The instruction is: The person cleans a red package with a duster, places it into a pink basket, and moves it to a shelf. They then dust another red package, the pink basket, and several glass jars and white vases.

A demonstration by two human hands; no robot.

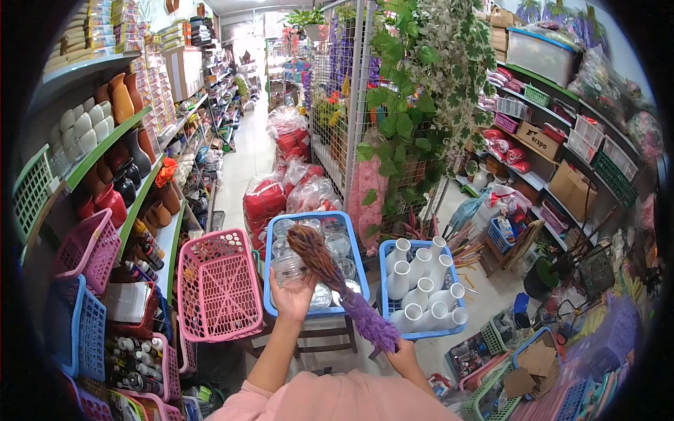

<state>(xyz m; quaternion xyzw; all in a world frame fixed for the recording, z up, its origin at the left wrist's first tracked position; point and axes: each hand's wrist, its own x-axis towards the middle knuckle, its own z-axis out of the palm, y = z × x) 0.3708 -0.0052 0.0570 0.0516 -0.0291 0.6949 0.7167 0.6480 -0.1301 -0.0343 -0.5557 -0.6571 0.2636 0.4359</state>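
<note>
My left hand is raised over the blue basket, its fingers curled around a clear glass jar. Several more round glass jars fill that basket. In my right hand is the purple lower end of a brown-and-purple feather duster, which slants up and left so that its brown tip lies close to the held jar. To the right, another blue basket holds several white vases, standing close together with their mouths up.
A pink basket stands left of the jars. Red plastic-wrapped bundles lie behind them, beside a white wire rack with hanging leaves. Shelves of pots line the left; baskets and goods crowd the right. A tiled aisle runs back.
</note>
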